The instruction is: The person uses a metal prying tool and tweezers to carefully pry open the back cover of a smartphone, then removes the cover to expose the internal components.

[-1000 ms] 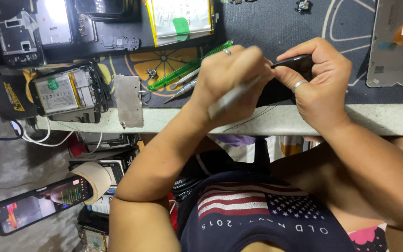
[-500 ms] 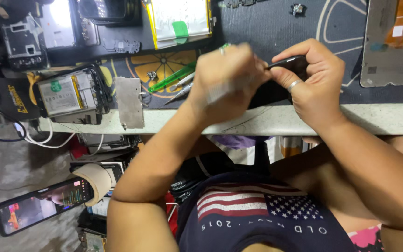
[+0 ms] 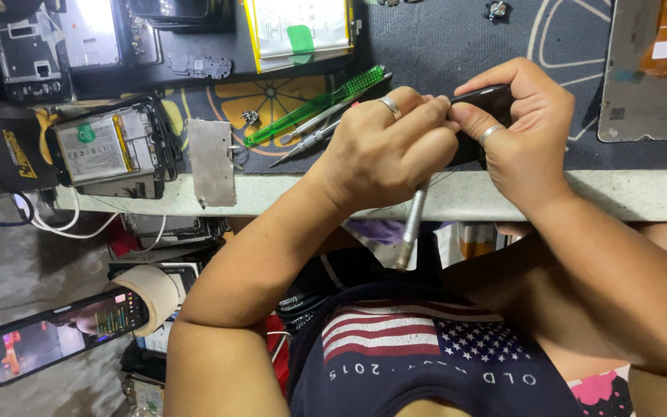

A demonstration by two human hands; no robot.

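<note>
Since the earlier frame the hands have barely moved, though the metal tool now looks sharp rather than blurred. The left hand (image 3: 384, 150) pinches a slim silver screwdriver (image 3: 411, 224), its handle end slanting back toward the person's body. The right hand (image 3: 523, 131) grips a dark, glossy phone (image 3: 488, 100) at the edge of the workbench (image 3: 627, 197).

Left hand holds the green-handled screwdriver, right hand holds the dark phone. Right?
Not the green one. The head view shows the left hand holding a silver tool; the green-handled screwdriver lies on the mat. The right hand does hold the dark phone.
</note>
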